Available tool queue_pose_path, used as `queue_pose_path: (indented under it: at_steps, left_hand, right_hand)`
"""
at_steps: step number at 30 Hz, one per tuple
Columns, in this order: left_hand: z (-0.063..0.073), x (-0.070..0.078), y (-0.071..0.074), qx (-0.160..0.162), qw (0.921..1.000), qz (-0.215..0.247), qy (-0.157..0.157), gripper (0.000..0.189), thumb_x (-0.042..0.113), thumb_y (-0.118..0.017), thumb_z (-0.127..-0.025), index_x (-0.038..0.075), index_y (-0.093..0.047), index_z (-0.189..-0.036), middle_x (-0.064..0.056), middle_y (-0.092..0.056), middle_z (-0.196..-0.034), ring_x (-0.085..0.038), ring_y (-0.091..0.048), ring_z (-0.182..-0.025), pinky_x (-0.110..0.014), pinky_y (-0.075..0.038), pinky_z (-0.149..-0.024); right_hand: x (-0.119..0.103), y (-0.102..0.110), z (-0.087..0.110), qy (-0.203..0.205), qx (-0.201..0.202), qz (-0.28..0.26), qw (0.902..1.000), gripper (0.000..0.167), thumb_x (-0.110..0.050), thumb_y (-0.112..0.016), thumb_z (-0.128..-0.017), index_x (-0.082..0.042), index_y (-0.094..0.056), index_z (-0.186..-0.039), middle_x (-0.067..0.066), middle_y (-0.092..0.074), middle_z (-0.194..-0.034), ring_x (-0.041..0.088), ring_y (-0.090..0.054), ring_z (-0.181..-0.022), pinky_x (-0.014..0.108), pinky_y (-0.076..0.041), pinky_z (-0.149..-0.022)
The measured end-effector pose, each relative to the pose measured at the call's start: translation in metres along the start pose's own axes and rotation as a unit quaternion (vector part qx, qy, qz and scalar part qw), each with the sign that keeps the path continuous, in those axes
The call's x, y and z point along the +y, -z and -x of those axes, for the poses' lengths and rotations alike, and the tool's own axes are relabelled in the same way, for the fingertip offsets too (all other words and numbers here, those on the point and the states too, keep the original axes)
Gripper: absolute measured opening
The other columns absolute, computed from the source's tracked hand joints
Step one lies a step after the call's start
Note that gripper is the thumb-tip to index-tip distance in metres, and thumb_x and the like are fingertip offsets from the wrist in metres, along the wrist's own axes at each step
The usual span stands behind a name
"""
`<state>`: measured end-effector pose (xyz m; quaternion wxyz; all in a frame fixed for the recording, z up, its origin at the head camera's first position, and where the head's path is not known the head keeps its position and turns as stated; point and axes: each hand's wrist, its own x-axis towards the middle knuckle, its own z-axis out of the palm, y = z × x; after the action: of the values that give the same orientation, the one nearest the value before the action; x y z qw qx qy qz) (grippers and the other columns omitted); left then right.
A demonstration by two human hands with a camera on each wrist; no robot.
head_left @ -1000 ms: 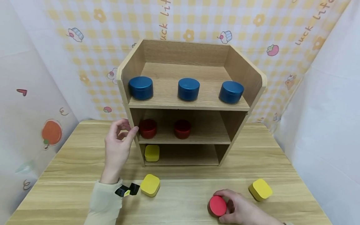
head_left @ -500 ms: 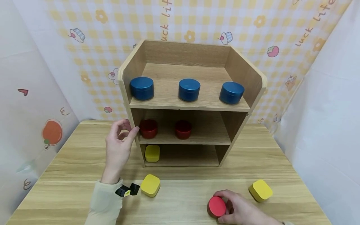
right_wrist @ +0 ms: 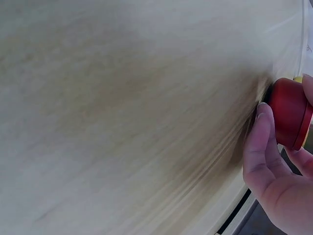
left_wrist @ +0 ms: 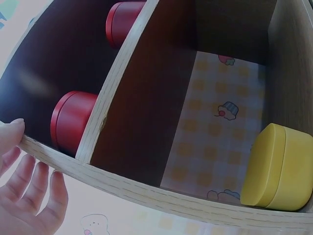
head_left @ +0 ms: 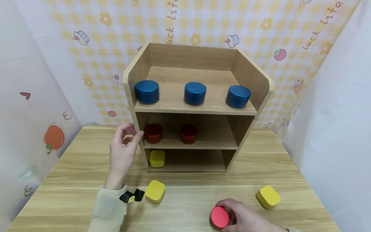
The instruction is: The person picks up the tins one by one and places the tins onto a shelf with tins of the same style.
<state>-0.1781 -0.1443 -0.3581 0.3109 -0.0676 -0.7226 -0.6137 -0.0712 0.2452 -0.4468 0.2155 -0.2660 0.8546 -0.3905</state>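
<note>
A three-level wooden shelf (head_left: 185,110) stands on the table. My left hand (head_left: 123,154) holds its left side panel, thumb at the front edge and the other fingers along the outer face, as the left wrist view also shows. In my right hand (head_left: 242,216) is a red round tin (head_left: 219,217), held between thumb and fingers low over the front of the table. The middle level bears two more red tins, one at the left (head_left: 153,133) and one near the centre (head_left: 188,134). A yellow rounded-square tin (head_left: 157,159) sits at the bottom level's left end.
Three blue round tins (head_left: 195,93) line the top level's front. On the table (head_left: 185,206) lie two yellow rounded-square tins, one left (head_left: 155,191) near my left wrist and one right (head_left: 268,196) beyond my right hand. A patterned cloth (head_left: 95,64) hangs behind the shelf.
My right hand has shifted slightly left and toward the front edge with the red tin. The left hand keeps its place on the shelf's side panel.
</note>
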Motion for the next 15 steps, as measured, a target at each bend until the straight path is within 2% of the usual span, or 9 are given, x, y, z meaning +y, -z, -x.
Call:
queue_pose_path:
  at_steps: [5, 11, 15]
  left_hand:
    - [-0.002, 0.001, -0.001, 0.002, 1.0, 0.001, -0.003, 0.031, 0.003, -0.071, -0.091, -0.004, -0.058, -0.118, 0.011, -0.058, -0.092, -0.005, -0.058, -0.091, -0.013, -0.049, -0.076]
    - [0.0, 0.001, -0.001, 0.003, 1.0, -0.002, 0.004, 0.03, 0.003, -0.071, -0.091, -0.004, -0.058, -0.118, 0.01, -0.057, -0.091, -0.004, -0.058, -0.089, -0.013, -0.049, -0.076]
    - [0.0, 0.002, -0.001, 0.002, 0.9999, -0.009, 0.006, 0.03, 0.004, -0.071, -0.092, -0.002, -0.059, -0.118, 0.011, -0.057, -0.092, -0.004, -0.058, -0.089, -0.012, -0.048, -0.076]
  right_hand:
    - [-0.004, 0.001, -0.002, 0.022, 0.005, 0.026, 0.9994, 0.057, -0.03, -0.082, -0.083, -0.01, -0.057, -0.131, -0.007, -0.063, -0.11, -0.009, -0.051, -0.084, 0.016, -0.05, -0.069]
    - [-0.008, 0.001, -0.007, 0.102, 0.016, 0.095, 0.9901, 0.052, -0.033, -0.08, -0.086, -0.011, -0.059, -0.127, -0.003, -0.065, -0.111, -0.009, -0.05, -0.09, 0.015, -0.048, -0.07]
    - [-0.013, 0.002, -0.009, 0.111, 0.016, 0.111, 0.9874, 0.051, -0.035, -0.08, -0.086, -0.011, -0.059, -0.127, -0.003, -0.065, -0.112, -0.008, -0.049, -0.092, 0.015, -0.048, -0.071]
